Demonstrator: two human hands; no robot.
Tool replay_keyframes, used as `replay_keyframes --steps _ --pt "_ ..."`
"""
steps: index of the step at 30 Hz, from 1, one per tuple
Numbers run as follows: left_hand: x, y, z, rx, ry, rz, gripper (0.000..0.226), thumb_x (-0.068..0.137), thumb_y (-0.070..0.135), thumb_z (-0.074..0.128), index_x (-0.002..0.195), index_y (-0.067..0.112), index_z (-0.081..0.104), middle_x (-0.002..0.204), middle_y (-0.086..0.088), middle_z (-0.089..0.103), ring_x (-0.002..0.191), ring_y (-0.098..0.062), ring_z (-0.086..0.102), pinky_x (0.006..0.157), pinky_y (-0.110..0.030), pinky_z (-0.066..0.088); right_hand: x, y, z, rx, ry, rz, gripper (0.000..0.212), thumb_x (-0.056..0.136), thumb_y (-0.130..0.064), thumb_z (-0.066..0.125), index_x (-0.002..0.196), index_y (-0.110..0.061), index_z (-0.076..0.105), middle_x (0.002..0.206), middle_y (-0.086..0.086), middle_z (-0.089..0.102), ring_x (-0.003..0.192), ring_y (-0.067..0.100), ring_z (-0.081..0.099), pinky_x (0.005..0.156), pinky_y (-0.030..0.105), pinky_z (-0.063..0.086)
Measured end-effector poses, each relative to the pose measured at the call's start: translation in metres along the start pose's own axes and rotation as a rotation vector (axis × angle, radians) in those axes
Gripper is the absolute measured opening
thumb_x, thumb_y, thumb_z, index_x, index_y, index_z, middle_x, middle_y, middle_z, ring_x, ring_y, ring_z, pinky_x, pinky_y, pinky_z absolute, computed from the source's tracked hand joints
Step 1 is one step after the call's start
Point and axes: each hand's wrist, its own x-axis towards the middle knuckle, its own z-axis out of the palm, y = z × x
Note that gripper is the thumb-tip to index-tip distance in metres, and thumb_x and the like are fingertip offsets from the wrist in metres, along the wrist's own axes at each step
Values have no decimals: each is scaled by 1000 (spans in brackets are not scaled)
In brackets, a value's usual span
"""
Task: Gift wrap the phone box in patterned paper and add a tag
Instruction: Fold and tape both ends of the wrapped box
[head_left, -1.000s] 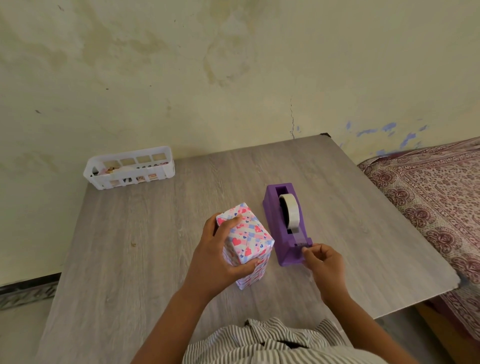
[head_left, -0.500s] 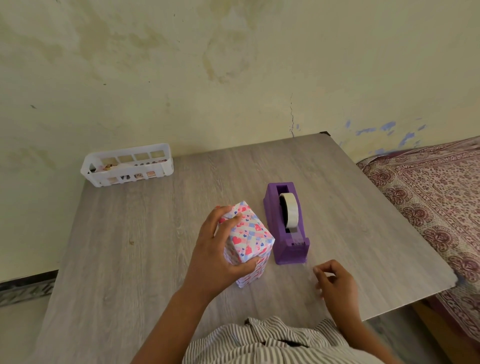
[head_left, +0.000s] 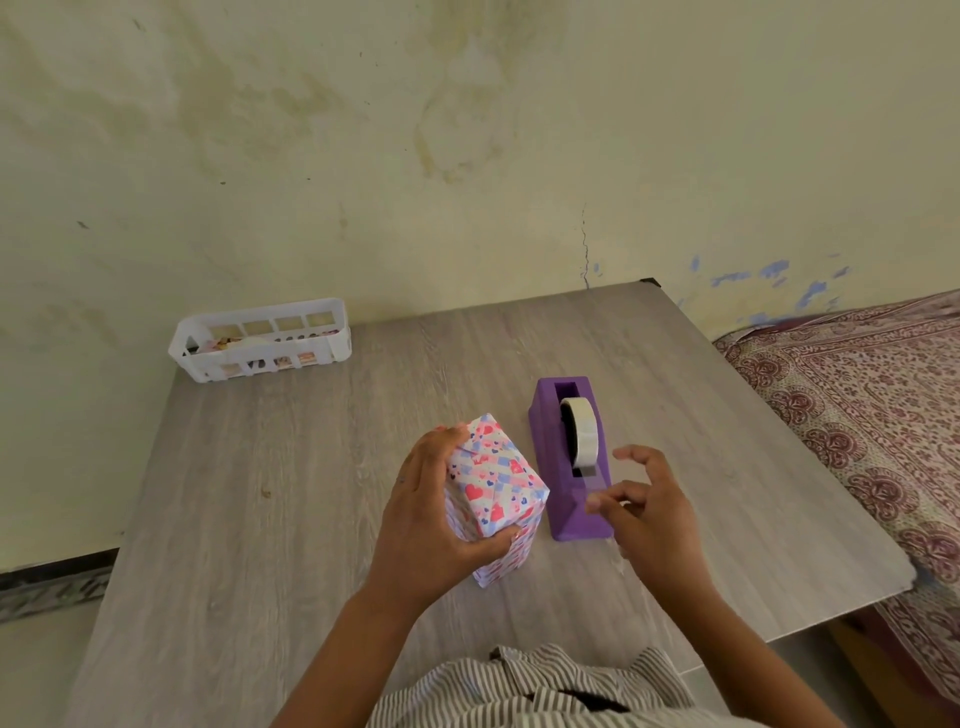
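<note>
The phone box (head_left: 493, 488), wrapped in white paper with pink and blue hearts, stands upright on the grey wooden table (head_left: 270, 509). My left hand (head_left: 436, 519) grips it from the left side, thumb near its front and fingers over its top edge. Just right of the box sits a purple tape dispenser (head_left: 569, 462) with a white roll. My right hand (head_left: 644, 514) hovers at the dispenser's near end, thumb and fingertips pinched together on what looks like a small pale piece of tape, with the index finger raised. I see no tag.
A white slotted plastic basket (head_left: 260, 340) with small paper items stands at the table's far left, against the stained wall. A patterned maroon bedspread (head_left: 878, 415) lies beyond the table's right edge. My striped shirt fills the bottom of the view.
My right hand left the dispenser's cutter, drew back toward the table's near edge, then rose again to the dispenser's near end. My left hand kept its hold on the box.
</note>
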Motion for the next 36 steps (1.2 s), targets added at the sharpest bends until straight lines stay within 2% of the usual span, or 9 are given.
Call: replay_keyframes --steps 5,9,12,16,21,25,28,32,36 --pt "0 2 0 -9 13 -19 94 56 61 74 133 28 30 134 21 34 122 1 39 99 -11 35 13 -70 7 233 -116 -47 27 84 -12 68 102 -19 50 71 3 73 51 3 58 51 16 41" --pt "-1 3 1 -49 0 -79 100 55 61 74 137 29 26 137 15 37 122 -2 41 100 -24 41 25 -103 28 69 -284 -86 23 84 -17 69 99 -20 52 74 1 73 62 3 65 60 18 47" --pt "-1 4 2 -75 -4 -89 101 55 63 72 136 40 16 138 26 28 126 -1 38 103 -21 37 32 -110 42 -29 -382 -36 28 82 -17 72 98 -22 49 74 0 73 72 11 69 72 30 56" --pt "-1 1 5 -87 -6 -105 99 55 65 72 134 39 19 137 30 23 125 -1 38 104 -22 37 41 -110 51 -106 -382 26 37 78 -17 76 100 -22 47 75 -1 70 72 9 65 71 25 52" --pt "-1 0 4 -45 -8 -73 96 57 63 72 134 41 19 137 14 35 123 -8 44 102 -33 44 48 -109 56 -227 -348 26 36 73 -19 79 96 -19 50 85 2 67 80 16 63 77 31 53" --pt "-2 -2 8 18 0 -18 93 63 57 73 135 28 23 136 -9 46 122 -16 48 97 -48 47 53 -119 55 -426 -410 -71 26 75 -20 75 90 -12 55 84 5 66 77 19 65 74 33 53" --pt "-1 -5 9 58 -12 -6 95 63 68 64 137 24 25 138 -5 43 122 -14 46 98 -39 46 54 -128 55 -560 -458 -134 27 80 -25 69 94 -6 57 89 12 70 82 26 68 72 36 54" --pt "0 -6 4 96 -14 28 93 63 67 63 139 29 24 139 9 29 125 -9 40 100 -29 42 53 -128 51 -771 -473 -176 36 87 -44 62 95 -12 49 86 2 58 70 13 51 51 20 33" --pt "1 -4 5 142 -25 69 93 65 68 62 139 27 26 142 7 27 127 -11 36 101 -30 42 54 -122 39 -784 -507 -82 49 83 -52 63 108 -11 51 92 1 59 80 17 57 67 28 45"
